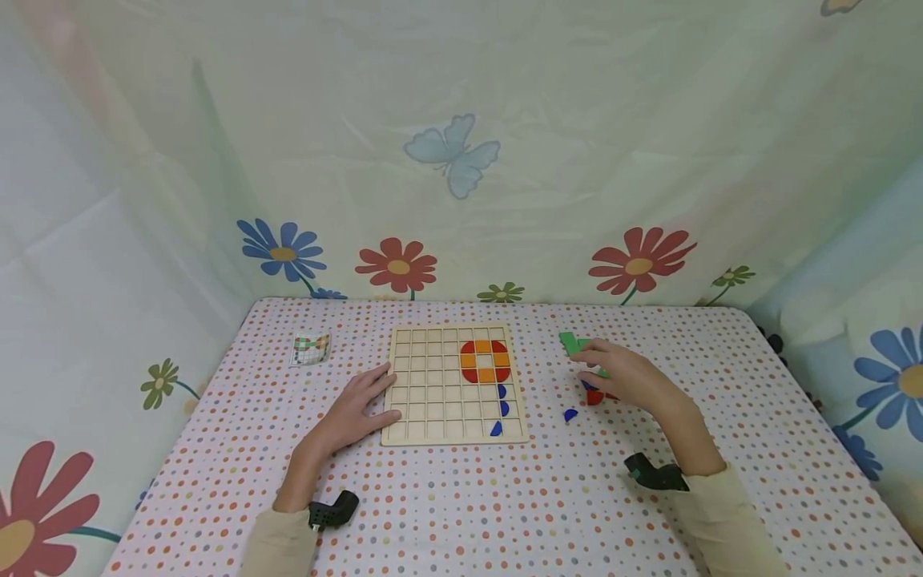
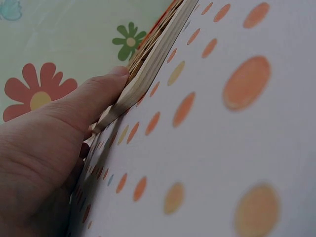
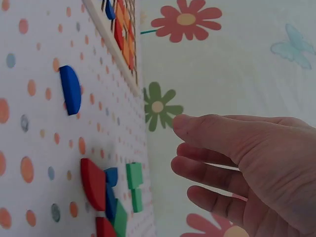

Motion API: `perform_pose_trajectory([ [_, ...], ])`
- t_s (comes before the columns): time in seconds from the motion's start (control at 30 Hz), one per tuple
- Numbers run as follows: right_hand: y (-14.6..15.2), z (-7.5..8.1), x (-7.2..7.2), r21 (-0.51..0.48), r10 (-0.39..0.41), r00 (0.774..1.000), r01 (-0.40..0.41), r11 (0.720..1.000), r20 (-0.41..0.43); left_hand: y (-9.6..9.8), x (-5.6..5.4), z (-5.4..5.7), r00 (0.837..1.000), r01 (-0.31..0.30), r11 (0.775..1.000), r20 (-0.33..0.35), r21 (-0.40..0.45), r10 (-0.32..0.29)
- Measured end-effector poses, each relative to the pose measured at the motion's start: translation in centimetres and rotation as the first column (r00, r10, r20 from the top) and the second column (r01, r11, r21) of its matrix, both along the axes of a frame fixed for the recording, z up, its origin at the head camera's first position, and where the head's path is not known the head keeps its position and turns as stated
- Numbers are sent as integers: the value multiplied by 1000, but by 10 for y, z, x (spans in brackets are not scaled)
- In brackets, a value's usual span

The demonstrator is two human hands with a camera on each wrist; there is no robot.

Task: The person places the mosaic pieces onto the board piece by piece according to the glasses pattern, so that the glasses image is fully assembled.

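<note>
A square wooden grid board (image 1: 425, 401) lies flat in the middle of the table. My left hand (image 1: 356, 405) rests at its left side, thumb on the rim and fingers against the edge; in the left wrist view the thumb (image 2: 106, 91) lies on the rim. On the board, red rounded pieces (image 1: 469, 374) and orange squares (image 1: 481, 347) form a ring, with blue pieces (image 1: 504, 409) below it. My right hand (image 1: 623, 373) hovers, fingers loosely bent and holding nothing, over green pieces (image 3: 134, 176), red pieces (image 3: 94, 182) and blue pieces (image 3: 110, 200).
One blue half-round piece (image 1: 570, 414) lies alone between the board and the pile. A small card or packet with coloured squares (image 1: 311, 350) lies at the back left. Dotted cloth covers the table (image 1: 461, 513), and a flowered curtain (image 1: 519, 232) hangs behind.
</note>
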State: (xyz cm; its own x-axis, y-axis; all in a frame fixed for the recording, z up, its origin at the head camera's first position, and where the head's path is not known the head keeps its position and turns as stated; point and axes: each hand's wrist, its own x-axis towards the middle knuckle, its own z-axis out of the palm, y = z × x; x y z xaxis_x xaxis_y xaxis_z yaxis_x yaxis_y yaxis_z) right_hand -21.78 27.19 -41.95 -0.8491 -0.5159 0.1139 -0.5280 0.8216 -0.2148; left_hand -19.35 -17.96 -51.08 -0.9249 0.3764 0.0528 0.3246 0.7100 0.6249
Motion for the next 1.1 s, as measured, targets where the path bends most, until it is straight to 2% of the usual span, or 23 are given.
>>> perform_pose_trajectory([
  [0.17,5,-9,-7,-34,8,999,-7,999,32,0,1,0,1000,-4,1000,2,2,4],
  [0.27,8,-15,-10,-50,-12,999,15,999,53,-1,2,0,1000,-12,1000,10,4,12],
  [0.57,16,-27,-21,-79,-149,984,157,984,93,0,2,0,1000,-10,1000,-6,6,10],
  [0.83,25,-41,-33,-91,-173,979,184,979,111,1,1,0,1000,-9,1000,-10,5,9],
  [1.1,23,-47,-40,-82,-181,978,190,978,106,1,1,0,1000,-12,1000,-12,-5,12],
])
